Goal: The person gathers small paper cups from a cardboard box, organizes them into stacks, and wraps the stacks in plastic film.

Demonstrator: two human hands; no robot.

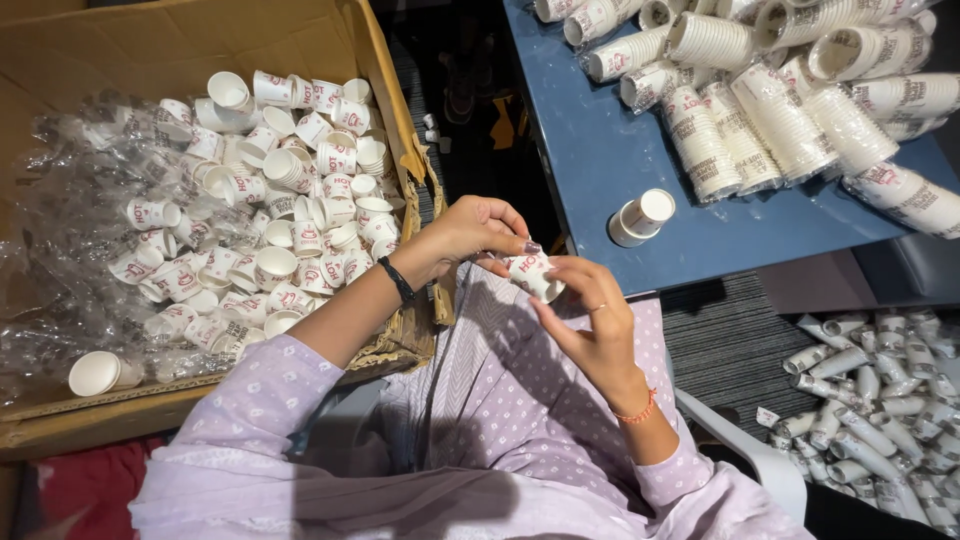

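Observation:
A small white paper cup (532, 273) with red print is held over my lap between both hands. My left hand (478, 230) grips it from the left with curled fingers, a black band on that wrist. My right hand (590, 320) pinches it from the right and below, an orange thread on that wrist. To my left a big cardboard box (385, 95) holds several loose cups (300, 200) of the same kind among clear plastic wrap (70, 260).
A blue table (620, 160) ahead carries several wrapped sleeves of stacked cups (790, 110) and one short stack lying on its side (640, 217). More cup sleeves (880, 400) lie on the floor at right. A white chair arm (740, 450) is by my right elbow.

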